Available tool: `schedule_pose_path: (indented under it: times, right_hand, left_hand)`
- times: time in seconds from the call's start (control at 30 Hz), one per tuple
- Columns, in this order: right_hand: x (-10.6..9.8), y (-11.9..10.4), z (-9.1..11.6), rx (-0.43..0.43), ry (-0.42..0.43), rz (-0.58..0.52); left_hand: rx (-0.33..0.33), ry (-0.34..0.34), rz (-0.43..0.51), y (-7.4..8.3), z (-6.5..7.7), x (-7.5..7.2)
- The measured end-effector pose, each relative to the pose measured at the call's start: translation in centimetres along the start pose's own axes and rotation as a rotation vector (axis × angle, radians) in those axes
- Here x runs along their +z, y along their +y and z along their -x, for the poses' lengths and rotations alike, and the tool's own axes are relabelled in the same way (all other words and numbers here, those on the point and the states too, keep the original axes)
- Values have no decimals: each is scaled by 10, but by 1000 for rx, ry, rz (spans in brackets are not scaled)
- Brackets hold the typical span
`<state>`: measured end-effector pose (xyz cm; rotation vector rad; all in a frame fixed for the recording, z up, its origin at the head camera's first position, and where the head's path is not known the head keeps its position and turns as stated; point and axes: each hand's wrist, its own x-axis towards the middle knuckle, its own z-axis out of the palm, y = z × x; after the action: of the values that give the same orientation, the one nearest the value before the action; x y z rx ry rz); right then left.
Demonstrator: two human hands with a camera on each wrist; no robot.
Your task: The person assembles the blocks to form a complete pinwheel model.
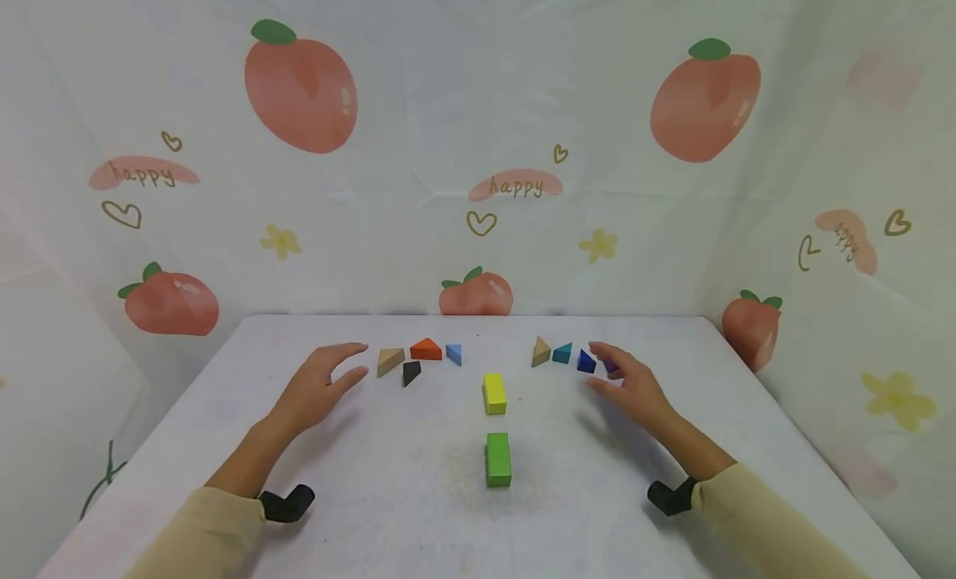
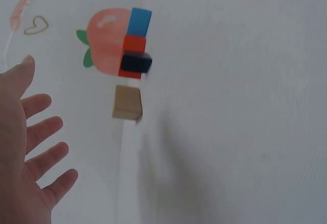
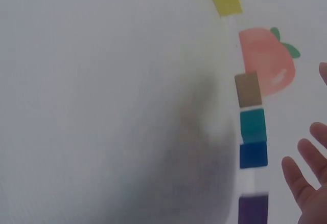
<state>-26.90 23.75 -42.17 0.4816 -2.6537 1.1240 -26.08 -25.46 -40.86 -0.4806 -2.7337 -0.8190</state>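
My left hand (image 1: 317, 386) hovers over the left of the table, fingers spread and holding nothing. Nearest to it are a tan wooden block (image 1: 390, 361) and a small black block (image 1: 412, 372), with a red-orange triangular block (image 1: 426, 349) and a light blue one (image 1: 454, 354) beyond. On the right, my right hand (image 1: 635, 386) is also held above the table with nothing in it. It partly covers a purple block (image 3: 253, 209). Beside it sit a dark blue block (image 1: 586, 362), a teal block (image 1: 563, 352) and another tan block (image 1: 541, 352).
Between the hands, a yellow block (image 1: 495, 394) lies on the white table (image 1: 418, 521), with a green block (image 1: 498, 460) closer to me. A white cloth (image 1: 403, 106) printed with peaches hangs behind the table. Black straps circle both wrists.
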Motion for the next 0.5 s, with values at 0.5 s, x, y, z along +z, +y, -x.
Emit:
schedule_pose_path:
  times: [0.5]
  right_hand:
    - [29,-30,11,15,-105,-205]
  left_hand:
    - [18,59,197,28,-6,28]
